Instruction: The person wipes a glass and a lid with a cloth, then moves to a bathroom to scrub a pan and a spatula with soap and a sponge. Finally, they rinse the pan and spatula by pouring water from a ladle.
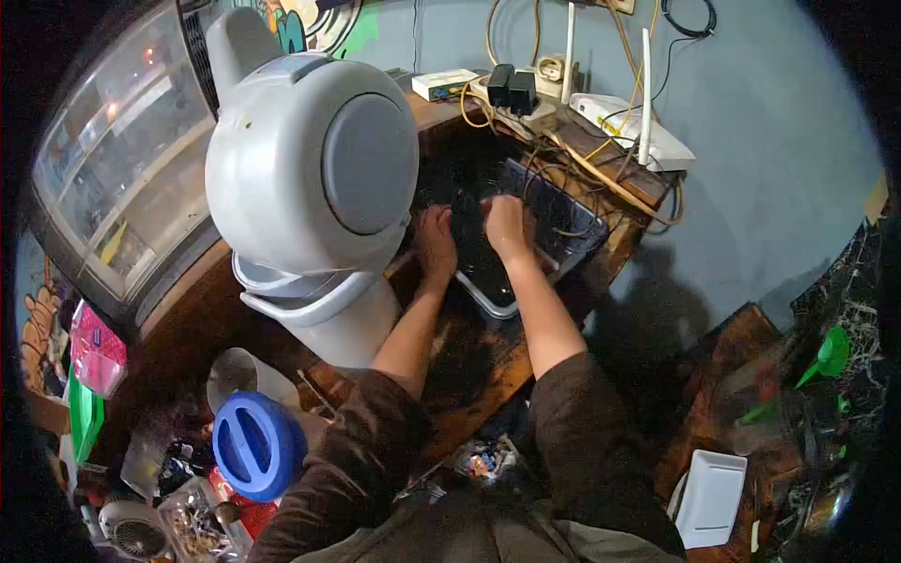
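Note:
Both my arms reach forward over a dark container with a pale rim (488,298) on the wooden counter (469,399). My left hand (435,242) is at the container's left side, its fingers bent, and what it touches is too dark to make out. At the right, my right hand (508,228) is closed over the dark interior; anything inside its fingers is hidden. Just behind and right of it lies a dark blue tray (587,230). A large white and grey lidded jug (272,159) stands close to my left hand.
A white router (638,131), black adapters (511,86) and tangled cables lie at the back. To the left stands a glass-fronted cabinet (131,141). A blue lid (255,446) sits lower left, a white box (711,497) lower right, and a green funnel (828,357) far right.

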{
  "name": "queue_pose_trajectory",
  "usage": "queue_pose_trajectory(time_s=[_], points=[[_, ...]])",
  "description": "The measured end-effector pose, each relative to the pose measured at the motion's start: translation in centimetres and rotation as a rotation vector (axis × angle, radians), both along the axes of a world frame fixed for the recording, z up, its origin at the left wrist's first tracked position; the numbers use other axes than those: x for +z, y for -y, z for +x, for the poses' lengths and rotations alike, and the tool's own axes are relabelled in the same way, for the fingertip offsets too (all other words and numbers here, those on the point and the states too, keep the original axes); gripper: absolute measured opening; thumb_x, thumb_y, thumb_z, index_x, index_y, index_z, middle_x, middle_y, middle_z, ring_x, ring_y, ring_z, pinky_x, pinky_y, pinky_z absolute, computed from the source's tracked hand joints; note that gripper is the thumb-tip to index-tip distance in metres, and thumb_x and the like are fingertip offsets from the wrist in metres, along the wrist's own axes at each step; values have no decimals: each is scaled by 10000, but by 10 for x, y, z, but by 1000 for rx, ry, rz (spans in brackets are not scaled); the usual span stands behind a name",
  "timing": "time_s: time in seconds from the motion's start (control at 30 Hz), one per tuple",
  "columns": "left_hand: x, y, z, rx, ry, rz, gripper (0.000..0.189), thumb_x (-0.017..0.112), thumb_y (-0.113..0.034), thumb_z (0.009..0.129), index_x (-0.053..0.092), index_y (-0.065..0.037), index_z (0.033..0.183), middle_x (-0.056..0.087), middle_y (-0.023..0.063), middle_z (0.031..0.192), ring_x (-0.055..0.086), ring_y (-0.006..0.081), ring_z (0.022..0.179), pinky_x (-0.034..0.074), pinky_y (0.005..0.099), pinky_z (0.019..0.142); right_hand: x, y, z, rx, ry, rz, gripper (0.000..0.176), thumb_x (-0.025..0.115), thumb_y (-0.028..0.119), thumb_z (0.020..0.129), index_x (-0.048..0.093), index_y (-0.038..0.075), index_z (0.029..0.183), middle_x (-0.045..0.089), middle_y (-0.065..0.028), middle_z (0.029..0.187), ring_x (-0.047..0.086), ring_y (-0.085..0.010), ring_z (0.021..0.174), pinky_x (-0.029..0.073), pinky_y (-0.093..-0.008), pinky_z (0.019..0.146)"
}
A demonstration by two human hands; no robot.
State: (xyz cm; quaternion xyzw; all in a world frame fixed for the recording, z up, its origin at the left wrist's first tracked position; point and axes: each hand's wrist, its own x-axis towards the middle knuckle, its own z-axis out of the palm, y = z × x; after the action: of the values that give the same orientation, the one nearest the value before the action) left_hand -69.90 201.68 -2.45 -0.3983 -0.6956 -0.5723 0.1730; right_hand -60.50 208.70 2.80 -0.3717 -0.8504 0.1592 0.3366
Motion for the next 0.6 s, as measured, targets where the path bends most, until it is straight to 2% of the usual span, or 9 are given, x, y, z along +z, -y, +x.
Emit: queue_pose_trajectory(time_s=[0.03, 0.1, 0.13, 0.17, 0.27, 0.43, 0.53, 0.57, 0.6], points=[[0, -1, 0, 32, -36, 16, 194, 414, -169, 816, 523, -8, 818, 513, 166, 819, 472, 325, 810, 364, 377, 703, -1, -4, -14, 1, -10, -5, 189, 434, 83, 710, 619, 60, 743, 589, -134, 818, 569, -293, 767, 454, -365, 681], [1, 0, 0, 32, -38, 22, 190, 415, -163, 814, 520, -4, 814, 511, 165, 823, 471, 325, 802, 363, 378, 704, -3, -8, -49, 61, 446, 197, 194, 438, 110, 706, 626, 96, 752, 593, -128, 806, 577, -284, 757, 458, -359, 680], [2, 0, 2, 27, -20, 37, 186, 415, -157, 813, 517, -1, 810, 508, 164, 828, 469, 325, 795, 362, 379, 704, -18, -18, -67, 94, 538, 222, 174, 478, 138, 681, 627, 106, 765, 587, -136, 832, 576, -277, 776, 461, -363, 667], [5, 1, 4, 18, -37, 42, 186, 415, -157, 813, 517, -1, 810, 508, 164, 828, 469, 325, 795, 362, 379, 704, -37, -29, -73, 199, 475, 356, 161, 490, 151, 669, 615, 74, 735, 584, -145, 843, 574, -277, 783, 466, -369, 645], [3, -2, 2, 27, 16, -5, 179, 407, -142, 812, 512, 1, 796, 497, 168, 806, 462, 330, 781, 358, 391, 696, -61, -46, -94, 287, 440, 201, 160, 496, 158, 659, 600, 50, 714, 579, -152, 862, 573, -269, 796, 470, -347, 612], [2, -2, 0, 43, -29, -3, 195, 401, -153, 814, 506, 8, 786, 492, 172, 803, 457, 341, 775, 357, 395, 695, -114, -74, -129, 173, 306, 393, 144, 496, 152, 668, 544, 51, 578, 536, -132, 652, 539, -274, 613, 427, -338, 499], [3, 0, 4, 57, 2, -20, 199, 408, -161, 811, 502, 13, 787, 485, 174, 801, 454, 346, 776, 356, 396, 693, -118, -83, -138, 101, 229, 517, 203, 496, 149, 673, 511, 51, 496, 510, -120, 527, 518, -277, 504, 401, -333, 431], [5, 0, 5, 96, 3, -53, 195, 414, -160, 807, 500, 15, 790, 481, 176, 800, 452, 348, 778, 355, 397, 691, -120, -81, -135, 105, 231, 518, 203, 496, 149, 673, 511, 51, 496, 510, -120, 527, 518, -277, 504, 401, -333, 431], [5, 0, 5, 101, 4, -50, 195, 414, -160, 807, 500, 15, 790, 481, 176, 800, 452, 348, 778, 355, 397, 691, -86, -55, -111, 120, 300, 432, 89, 522, 143, 647, 547, 70, 603, 531, -123, 673, 534, -256, 635, 416, -335, 506]])
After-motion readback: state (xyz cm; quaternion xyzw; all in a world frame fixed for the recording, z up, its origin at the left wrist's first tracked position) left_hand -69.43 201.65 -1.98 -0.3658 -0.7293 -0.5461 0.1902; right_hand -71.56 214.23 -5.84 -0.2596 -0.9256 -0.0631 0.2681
